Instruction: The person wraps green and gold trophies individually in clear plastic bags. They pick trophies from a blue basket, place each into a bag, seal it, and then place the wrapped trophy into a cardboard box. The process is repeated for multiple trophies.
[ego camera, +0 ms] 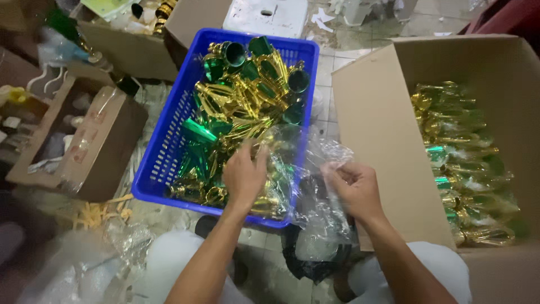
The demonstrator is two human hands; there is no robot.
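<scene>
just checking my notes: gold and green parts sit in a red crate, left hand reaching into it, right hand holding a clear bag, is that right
Not quite: the crate is blue, not red, as the head view shows. The rest holds: gold and green parts sit in it, the left hand reaches into it, and the right hand holds a clear bag.

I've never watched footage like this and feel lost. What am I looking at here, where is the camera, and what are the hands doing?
There is one picture, from a camera worn on a person's head, looking down at their own bare hands. The left hand reaches into a blue plastic basket full of shiny gold and green trophy parts. The right hand pinches a clear plastic bag that hangs over the basket's edge. To the right, an open cardboard box holds bagged gold pieces. All of it sits on a cluttered tiled floor.
</scene>
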